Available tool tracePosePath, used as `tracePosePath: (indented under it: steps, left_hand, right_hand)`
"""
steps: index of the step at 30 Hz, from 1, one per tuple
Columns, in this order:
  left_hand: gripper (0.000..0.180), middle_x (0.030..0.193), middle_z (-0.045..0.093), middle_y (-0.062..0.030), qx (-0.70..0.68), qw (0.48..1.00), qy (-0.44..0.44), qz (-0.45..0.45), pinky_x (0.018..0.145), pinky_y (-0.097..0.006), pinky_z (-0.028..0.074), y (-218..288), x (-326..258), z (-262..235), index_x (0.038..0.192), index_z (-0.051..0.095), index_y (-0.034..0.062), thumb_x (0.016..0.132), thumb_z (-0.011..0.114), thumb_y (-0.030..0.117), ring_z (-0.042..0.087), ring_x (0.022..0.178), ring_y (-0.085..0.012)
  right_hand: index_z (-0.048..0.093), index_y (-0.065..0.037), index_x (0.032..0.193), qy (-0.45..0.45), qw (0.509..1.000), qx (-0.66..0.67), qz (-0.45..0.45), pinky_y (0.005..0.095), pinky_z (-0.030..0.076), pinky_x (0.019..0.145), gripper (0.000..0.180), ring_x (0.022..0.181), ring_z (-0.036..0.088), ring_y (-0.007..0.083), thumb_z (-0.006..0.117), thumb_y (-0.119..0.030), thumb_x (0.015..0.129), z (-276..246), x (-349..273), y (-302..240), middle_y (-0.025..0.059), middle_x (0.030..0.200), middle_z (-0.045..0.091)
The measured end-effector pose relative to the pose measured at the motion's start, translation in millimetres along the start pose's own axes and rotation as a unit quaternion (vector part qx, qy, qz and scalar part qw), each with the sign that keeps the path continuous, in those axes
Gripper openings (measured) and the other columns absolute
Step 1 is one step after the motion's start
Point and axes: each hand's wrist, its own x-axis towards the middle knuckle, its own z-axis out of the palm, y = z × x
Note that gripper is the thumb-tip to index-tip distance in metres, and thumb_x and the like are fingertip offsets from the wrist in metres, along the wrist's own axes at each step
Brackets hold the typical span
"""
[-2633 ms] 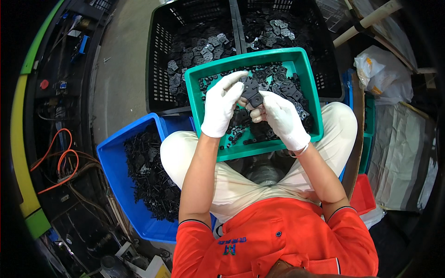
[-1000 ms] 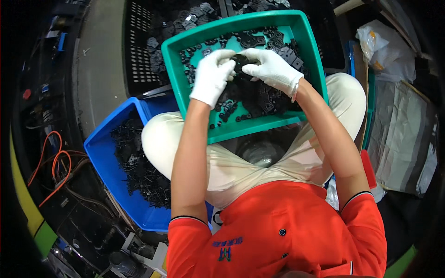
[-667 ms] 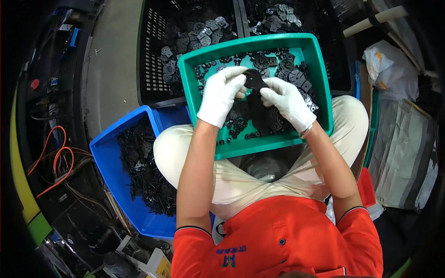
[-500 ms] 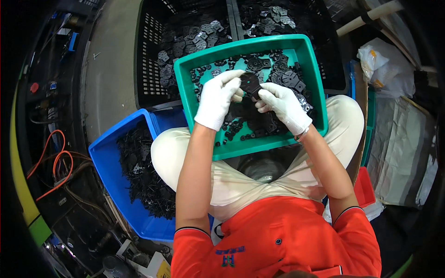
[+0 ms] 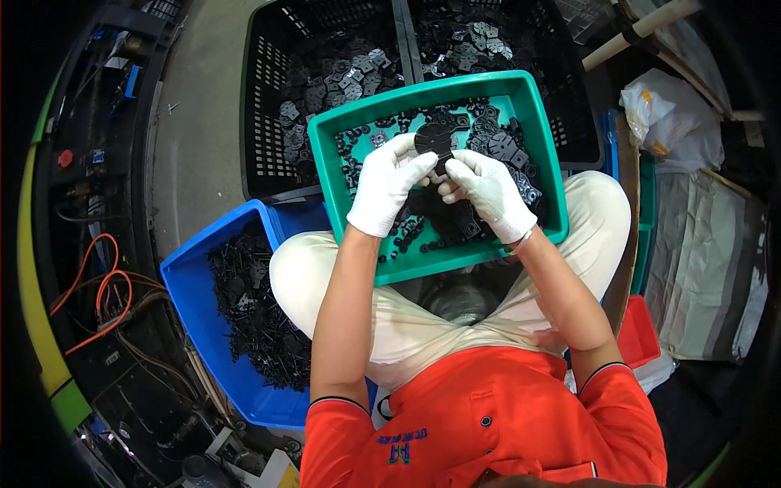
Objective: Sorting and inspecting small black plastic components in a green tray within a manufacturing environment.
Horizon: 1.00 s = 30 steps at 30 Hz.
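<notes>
Between my two white-gloved hands is a flat black part (image 5: 436, 141) with a rounded head and a narrower lower end. My left hand (image 5: 389, 180) pinches its left side between thumb and fingers. My right hand (image 5: 488, 189) grips the lower right end, thumb on top. Both hands are above a green tray (image 5: 325, 183) that rests on my lap. In the tray lie black plates (image 5: 498, 145), small black round pieces (image 5: 407, 232) and some shiny metal pieces (image 5: 527, 189). What the fingertips cover on the part is hidden.
Two black perforated crates (image 5: 264, 122) with dark flat plates stand beyond the tray. At my left a blue bin (image 5: 191, 268) is heaped with thin black pieces. A red container (image 5: 639, 333), a plastic bag (image 5: 671, 122) and a grey sack (image 5: 704, 260) are at right. Orange cable (image 5: 102, 293) hangs far left.
The black part is turned slightly, its rounded head now pointing up and away. My left thumb has shifted onto its lower edge, and both hands are closer together.
</notes>
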Motion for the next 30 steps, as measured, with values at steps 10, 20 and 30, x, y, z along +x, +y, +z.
tracePosePath:
  steps: [10, 20, 30]
  left_hand:
    - [0.031, 0.077, 0.054, 0.0004, 0.013, 0.997, 0.065, 0.05, 0.056, -0.02, 0.041, -4, 3, 12, 0.111, 0.057, -0.0009, 0.083, 0.062, 0.01, 0.048, 0.062, -0.0048]
    - [0.015, 0.084, 0.062, -0.0117, 0.355, 0.873, 0.164, 0.29, 0.07, -0.032, 0.048, -12, -2, -2, 0.091, 0.062, 0.0004, 0.085, 0.057, 0.014, 0.06, 0.075, -0.0218]
    - [0.01, 0.081, 0.058, -0.016, 0.728, 0.604, 0.307, 0.104, 0.068, -0.041, 0.047, 58, -121, -127, 0.082, 0.058, 0.0034, 0.081, 0.051, 0.011, 0.057, 0.075, -0.0331]
  right_hand:
    - [0.057, 0.002, 0.101, -0.02, 1.0, 0.01, 0.004, 0.0223, 0.049, 0.06, 0.022, 0.067, 0.057, 0.0101, 0.047, -0.014, 0.092, -4, 3, 10, 0.0063, 0.084, 0.06]
    - [0.054, -0.002, 0.085, -0.057, 0.971, -0.216, -0.09, 0.0247, 0.046, 0.06, 0.021, 0.066, 0.056, 0.0098, 0.051, -0.022, 0.091, 20, -9, 4, 0.0047, 0.072, 0.059]
    - [0.057, 0.001, 0.107, -0.019, 0.981, -0.189, -0.034, 0.0208, 0.045, 0.066, 0.025, 0.07, 0.052, 0.0072, 0.047, -0.016, 0.093, -9, -23, 9, 0.0053, 0.088, 0.062]
